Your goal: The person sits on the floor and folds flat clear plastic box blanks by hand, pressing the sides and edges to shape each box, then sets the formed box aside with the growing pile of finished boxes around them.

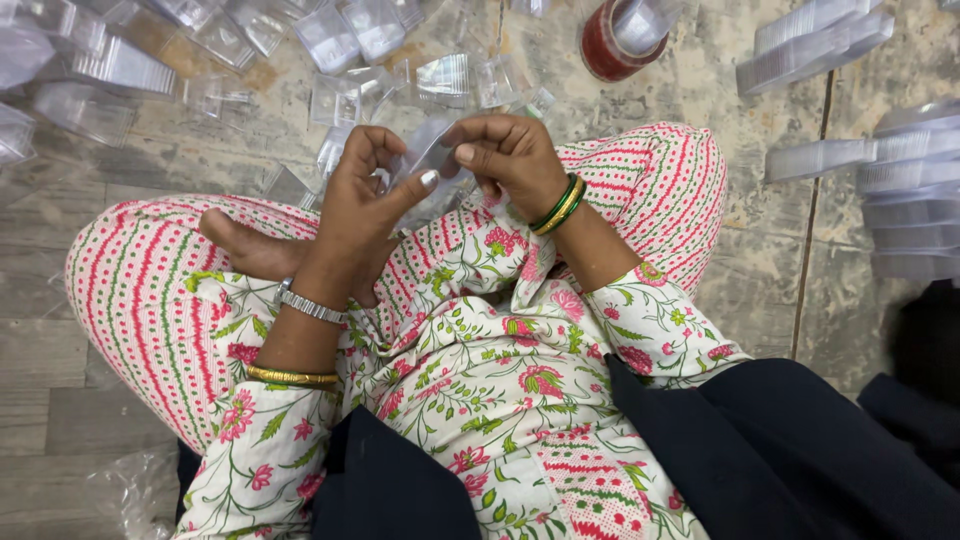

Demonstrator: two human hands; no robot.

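Left hand (362, 195) and right hand (508, 155) together, both pinching one clear plastic box (425, 160) above lap; more boxes (330, 45) on floor (720, 90) ahead.

Loose clear boxes (330, 40) crowd the floor (700, 80) ahead; stacks (812, 38) rightward.

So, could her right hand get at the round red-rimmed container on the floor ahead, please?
Probably not yet: the right hand grips a clear plastic piece with the left hand; otherwise the way to the round red-rimmed container looks open.
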